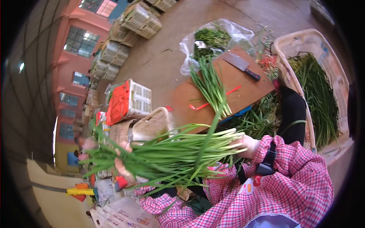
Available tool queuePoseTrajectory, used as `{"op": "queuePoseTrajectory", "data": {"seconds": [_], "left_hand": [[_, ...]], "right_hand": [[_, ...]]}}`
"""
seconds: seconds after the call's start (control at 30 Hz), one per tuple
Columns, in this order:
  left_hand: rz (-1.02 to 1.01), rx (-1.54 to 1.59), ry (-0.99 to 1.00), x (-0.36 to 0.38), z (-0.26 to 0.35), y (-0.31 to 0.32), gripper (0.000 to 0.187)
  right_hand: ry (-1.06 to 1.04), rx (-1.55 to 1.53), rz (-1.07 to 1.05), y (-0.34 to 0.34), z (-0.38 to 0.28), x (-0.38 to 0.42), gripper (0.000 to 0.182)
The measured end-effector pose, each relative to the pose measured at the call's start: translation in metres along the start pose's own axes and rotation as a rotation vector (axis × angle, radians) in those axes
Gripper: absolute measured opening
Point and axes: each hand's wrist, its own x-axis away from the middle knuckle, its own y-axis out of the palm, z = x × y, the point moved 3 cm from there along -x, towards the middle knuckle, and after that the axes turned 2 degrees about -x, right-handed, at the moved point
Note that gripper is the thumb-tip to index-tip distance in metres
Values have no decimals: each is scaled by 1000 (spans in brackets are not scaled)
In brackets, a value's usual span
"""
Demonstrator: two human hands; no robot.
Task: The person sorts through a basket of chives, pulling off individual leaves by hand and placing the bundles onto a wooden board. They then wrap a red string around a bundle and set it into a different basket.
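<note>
A large loose bunch of garlic chives (175, 152) lies across both hands in front of my body, leaves to the left and pale stem ends to the right. My left hand (125, 169) is wrapped around the leafy part, its fingers partly covered by leaves. At the stem ends, my right hand (248, 146) grips from the side; some of its fingers are hidden behind the stems. Beyond the hands, a smaller bunch of chives (211, 83) rests on a brown cutting board (243, 93), over a red strip (199, 107). A cleaver (239, 62) lies on the same board.
A pale basket (300, 36) with long greens (317, 98) stands at the right. Behind the board sits a clear plastic bag (239, 32) of greens. Loose leaves (258, 117) lie beneath the board. Crates (138, 97) and stacked baskets (140, 21) line the left.
</note>
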Motion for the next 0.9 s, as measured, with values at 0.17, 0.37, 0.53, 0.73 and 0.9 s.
{"op": "queuePoseTrajectory", "data": {"seconds": [0.17, 0.37, 0.53, 0.73, 0.9], "left_hand": [[-571, 329, -50, -45, -18, -34, 34], [-407, 290, 98, -44, 1, -58, 36], [-376, 197, 49, -43, 20, -68, 42], [-328, 200, 107, -39, 9, -35, 42], [-238, 232, -19, -46, -13, 5, 30]], "right_hand": [[-205, -211, -90, -30, 18, 9, 29], [566, -982, -309, -95, 18, 47, 18], [596, 975, -993, -143, -17, 67, 41], [310, 409, -148, -134, -74, 14, 89], [216, 427, 52, -88, -30, -36, 116]]}}
